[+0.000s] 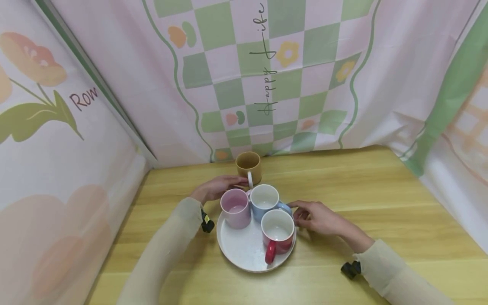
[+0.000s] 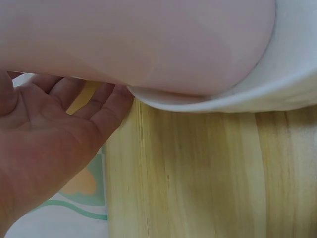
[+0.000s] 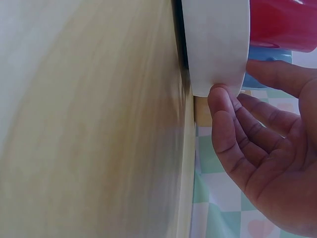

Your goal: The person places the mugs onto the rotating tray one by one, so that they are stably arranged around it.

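Head cam: both hands flanking a white tray [image 1: 244, 254] of three mugs on the wooden table [image 1: 381, 203].

From my end, the left hand [image 1: 215, 189] sits open at the tray's far-left rim behind the pink mug [image 1: 236, 208]. The right hand [image 1: 318, 217] touches the right rim beside the blue mug [image 1: 264, 201] and red mug [image 1: 277, 231], fingers relaxed, probably to steady it. A mustard mug [image 1: 248, 167] stands off-tray, behind.

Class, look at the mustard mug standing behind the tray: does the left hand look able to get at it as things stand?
Probably yes. The left hand lies beside the pink mug, just in front of the mustard mug, with only bare table between them.
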The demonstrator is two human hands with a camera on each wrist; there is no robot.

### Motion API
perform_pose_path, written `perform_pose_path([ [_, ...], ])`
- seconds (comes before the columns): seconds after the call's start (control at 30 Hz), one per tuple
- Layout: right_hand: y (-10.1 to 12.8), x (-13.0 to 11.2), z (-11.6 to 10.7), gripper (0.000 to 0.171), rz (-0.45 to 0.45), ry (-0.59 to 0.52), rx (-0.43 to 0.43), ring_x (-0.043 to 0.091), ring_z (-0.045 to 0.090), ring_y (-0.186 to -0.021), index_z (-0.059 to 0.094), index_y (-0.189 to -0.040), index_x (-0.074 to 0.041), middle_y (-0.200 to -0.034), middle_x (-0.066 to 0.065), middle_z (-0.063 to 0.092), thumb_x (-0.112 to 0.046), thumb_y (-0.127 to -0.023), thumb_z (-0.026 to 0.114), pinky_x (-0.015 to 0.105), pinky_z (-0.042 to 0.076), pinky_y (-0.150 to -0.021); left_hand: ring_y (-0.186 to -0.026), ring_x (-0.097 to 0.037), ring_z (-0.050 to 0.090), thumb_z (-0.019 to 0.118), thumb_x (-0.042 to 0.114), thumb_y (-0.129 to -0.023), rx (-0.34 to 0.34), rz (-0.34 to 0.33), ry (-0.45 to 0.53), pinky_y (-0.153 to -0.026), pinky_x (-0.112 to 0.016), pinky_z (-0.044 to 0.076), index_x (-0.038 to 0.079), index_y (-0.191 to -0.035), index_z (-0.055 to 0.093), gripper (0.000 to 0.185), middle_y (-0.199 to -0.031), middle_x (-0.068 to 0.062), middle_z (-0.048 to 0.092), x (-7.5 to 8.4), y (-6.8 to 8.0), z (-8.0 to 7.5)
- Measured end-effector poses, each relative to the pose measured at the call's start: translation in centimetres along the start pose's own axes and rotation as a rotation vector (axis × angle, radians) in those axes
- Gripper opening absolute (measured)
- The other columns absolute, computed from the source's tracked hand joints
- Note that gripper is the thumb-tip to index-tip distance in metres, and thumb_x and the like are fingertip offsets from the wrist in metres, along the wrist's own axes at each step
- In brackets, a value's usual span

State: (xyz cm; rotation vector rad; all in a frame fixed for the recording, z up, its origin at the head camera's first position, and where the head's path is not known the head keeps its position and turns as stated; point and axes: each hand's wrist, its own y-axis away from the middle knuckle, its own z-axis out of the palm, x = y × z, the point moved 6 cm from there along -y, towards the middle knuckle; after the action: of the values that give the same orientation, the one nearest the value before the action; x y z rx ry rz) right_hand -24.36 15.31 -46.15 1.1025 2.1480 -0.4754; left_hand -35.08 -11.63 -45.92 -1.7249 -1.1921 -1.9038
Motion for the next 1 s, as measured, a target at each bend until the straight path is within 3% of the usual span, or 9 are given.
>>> perform_pose_path([
  [0.33, 0.1, -0.2, 0.0, 0.045, 0.001, 0.007, -0.003, 0.012, 0.068, -0.087, 0.057, -0.136, -0.004, -0.096, 0.002, 0.073, -0.014, -0.093, 0.067, 0.021, 0.057, -0.075, -0.144, -0.034, 0.041, 0.033, 0.026, -0.109, 0.005, -0.018, 0.058, -0.118, -0.045, 0.038, 0.0, -0.149, 0.041, 0.048, -0.155, -0.019, 0.043, 0.0, -0.4, 0.1],
  [1.0, 0.1, -0.5, -0.1, 0.045, 0.005, 0.015, -0.002, 0.012, 0.067, -0.086, 0.056, -0.136, -0.003, -0.096, 0.002, 0.073, -0.013, -0.094, 0.067, 0.021, 0.057, -0.074, -0.13, -0.028, 0.054, 0.033, 0.023, -0.109, 0.079, -0.029, 0.045, -0.113, -0.044, 0.044, -0.001, -0.144, 0.046, 0.044, -0.144, -0.021, 0.053, -0.6, -0.1, -1.1],
])
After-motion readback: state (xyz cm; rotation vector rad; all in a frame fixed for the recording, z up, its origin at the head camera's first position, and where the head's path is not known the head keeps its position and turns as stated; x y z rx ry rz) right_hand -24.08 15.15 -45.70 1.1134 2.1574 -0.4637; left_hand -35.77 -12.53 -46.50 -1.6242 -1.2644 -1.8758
